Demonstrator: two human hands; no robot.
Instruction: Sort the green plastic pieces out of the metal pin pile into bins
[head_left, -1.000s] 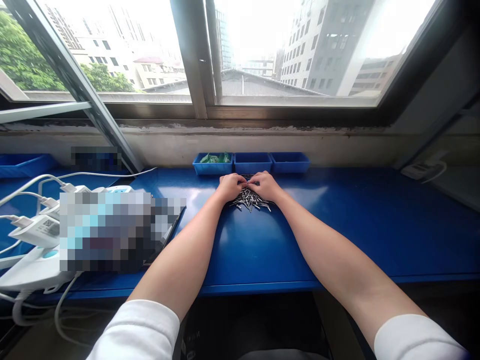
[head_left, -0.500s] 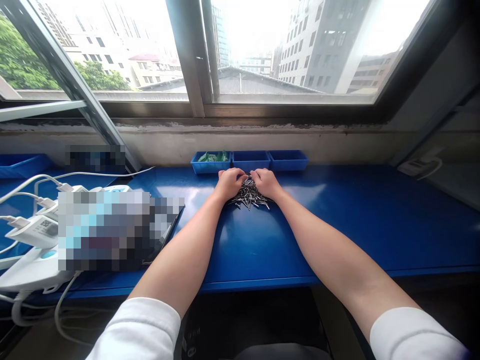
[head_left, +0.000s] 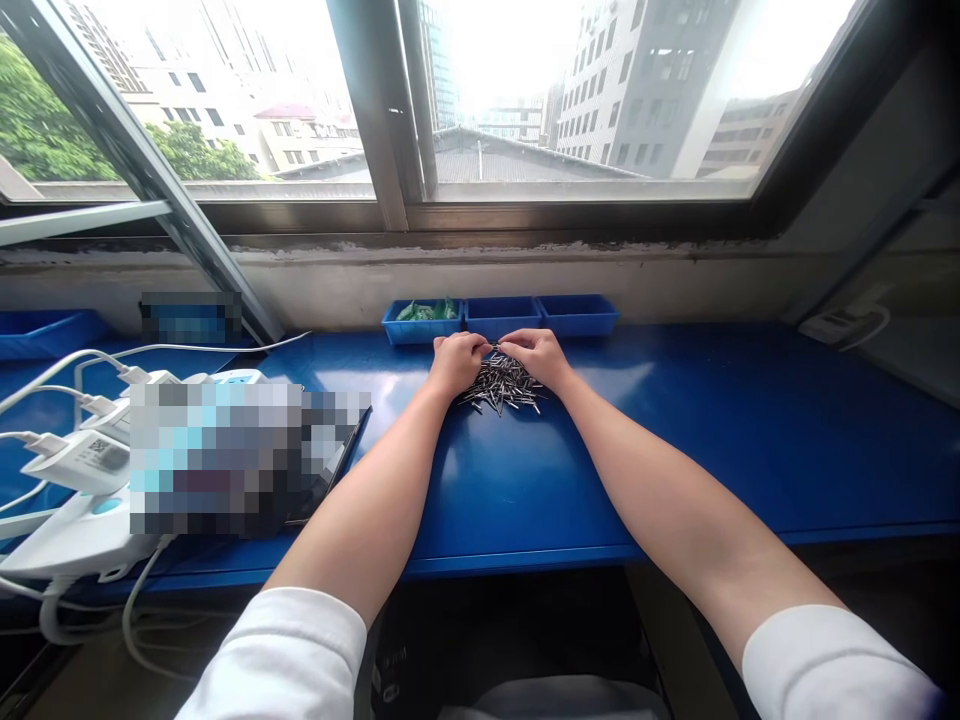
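Observation:
A pile of small dark and silvery metal pieces lies on the blue table. At the pile's back left, my left hand has its fingers pinched together. My right hand faces it from the back right, thumb and fingertips also pressed together. The fingertips of both hands nearly meet above the far edge of the pile. Something thin and small seems to be between them, too small to name.
Behind the hands stand three blue bins: the left one holds green material, beside a middle and a right one. At left are a white power strip with plugs and cables, and a blurred-out object.
Both hands have risen slightly off the pile, and the right fingers have drawn into a straighter pinch. More of the pile shows between the hands.

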